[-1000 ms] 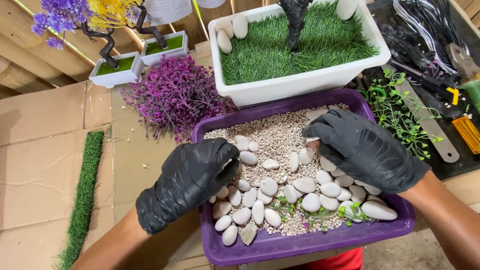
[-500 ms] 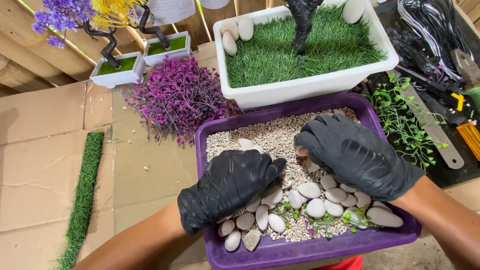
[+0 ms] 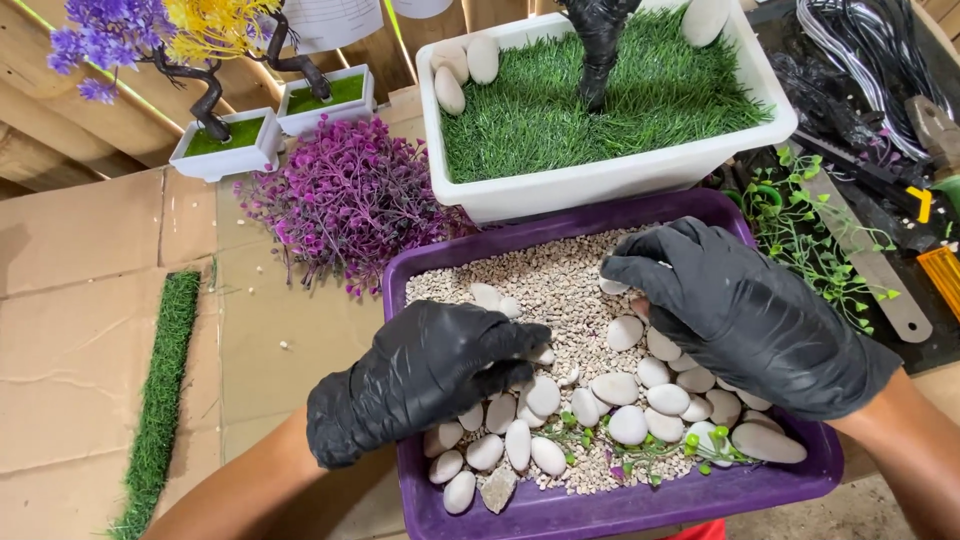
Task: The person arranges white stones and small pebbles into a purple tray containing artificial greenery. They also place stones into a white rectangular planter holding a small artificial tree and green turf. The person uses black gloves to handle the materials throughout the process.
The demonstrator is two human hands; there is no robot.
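Cardboard covers the counter (image 3: pixel 90 330), with a purple tray (image 3: pixel 560 505) of gravel sitting in front of a white planter (image 3: pixel 600 180) of fake grass. Both gloved hands are down in the tray. Left hand (image 3: pixel 425 385) is curled, fingertips pinched on white pebbles (image 3: pixel 620 390); right hand (image 3: pixel 745 315) is cupped over more, can't tell if it's gripping one. Only a few pebbles are up on the grass, plenty remain in the tray.

The left hand (image 3: pixel 425 385) and right hand (image 3: pixel 745 315) wear black gloves over a purple tray (image 3: pixel 560 505) of beige gravel (image 3: pixel 545 280) and white pebbles (image 3: pixel 640 395), near a white planter (image 3: pixel 600 180) of green grass (image 3: pixel 560 115) and a purple-pink bush (image 3: pixel 350 200).
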